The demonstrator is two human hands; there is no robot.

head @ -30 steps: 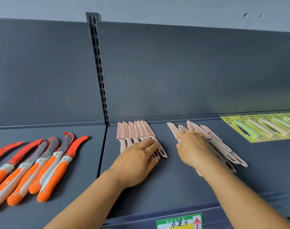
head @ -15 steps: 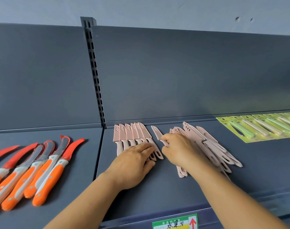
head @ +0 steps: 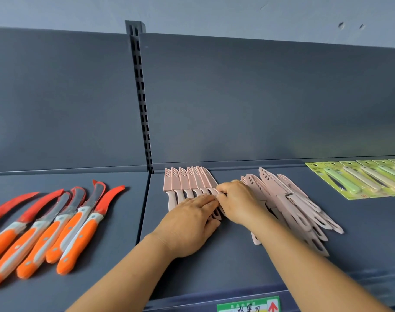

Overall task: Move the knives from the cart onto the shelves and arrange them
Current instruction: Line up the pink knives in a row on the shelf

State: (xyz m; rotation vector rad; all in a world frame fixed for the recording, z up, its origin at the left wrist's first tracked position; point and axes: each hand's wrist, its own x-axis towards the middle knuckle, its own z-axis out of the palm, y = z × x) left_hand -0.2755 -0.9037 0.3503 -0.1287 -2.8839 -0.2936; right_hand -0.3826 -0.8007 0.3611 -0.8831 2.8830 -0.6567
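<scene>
A neat row of several pink sheathed knives (head: pixel 185 181) lies on the dark grey shelf (head: pixel 237 262), blades pointing to the back. My left hand (head: pixel 189 224) lies flat with straight fingers on their handles. My right hand (head: pixel 237 201) pinches one pink knife at the row's right end, right against the last knife; its handle is mostly hidden under my fingers. A loose heap of more pink knives (head: pixel 291 206) sprawls to the right of my right hand.
Several orange-handled curved knives (head: pixel 57 226) lie fanned out on the left shelf section. Green carded packs (head: pixel 354 179) line the far right. A slotted upright (head: pixel 142 104) divides the back panels. A green price label (head: pixel 248 306) sits on the front edge.
My right hand carried one pink knife leftward from the loose heap to the right end of the neat row. My left hand stayed flat on the row's handles.
</scene>
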